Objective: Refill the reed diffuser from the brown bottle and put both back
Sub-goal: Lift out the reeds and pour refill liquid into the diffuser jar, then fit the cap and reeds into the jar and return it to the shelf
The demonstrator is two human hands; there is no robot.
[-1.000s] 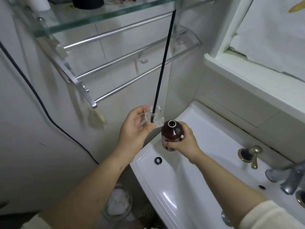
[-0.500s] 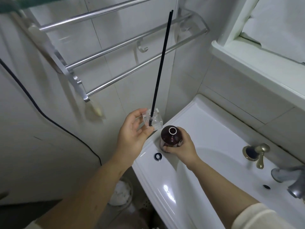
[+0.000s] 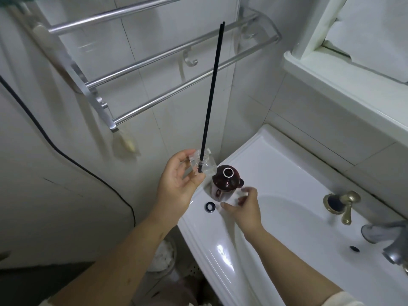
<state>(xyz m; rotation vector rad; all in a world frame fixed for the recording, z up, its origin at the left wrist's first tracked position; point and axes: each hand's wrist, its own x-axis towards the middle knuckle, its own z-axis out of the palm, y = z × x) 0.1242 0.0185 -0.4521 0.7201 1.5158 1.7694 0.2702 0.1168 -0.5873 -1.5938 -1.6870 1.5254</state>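
My left hand (image 3: 178, 182) grips the clear square reed diffuser jar (image 3: 204, 163), held in the air beside the sink's left end. Black reeds (image 3: 213, 85) rise from its neck, leaning right. The brown bottle (image 3: 225, 181) stands uncapped on the sink's left ledge, its open mouth facing up. My right hand (image 3: 244, 205) hovers just in front of the bottle, fingers apart, no longer touching it. A small black cap (image 3: 209, 206) lies on the ledge to the bottle's front left.
The white sink (image 3: 287, 173) runs along the right, with a brass tap handle (image 3: 344, 204) and a grey faucet (image 3: 390, 244). A chrome towel rack (image 3: 154, 62) hangs on the tiled wall above. A window ledge (image 3: 342, 91) is upper right. A bin (image 3: 163, 255) sits below.
My right hand lowered the brown bottle onto the sink ledge and let go of it. My left hand kept holding the diffuser at about the same place.
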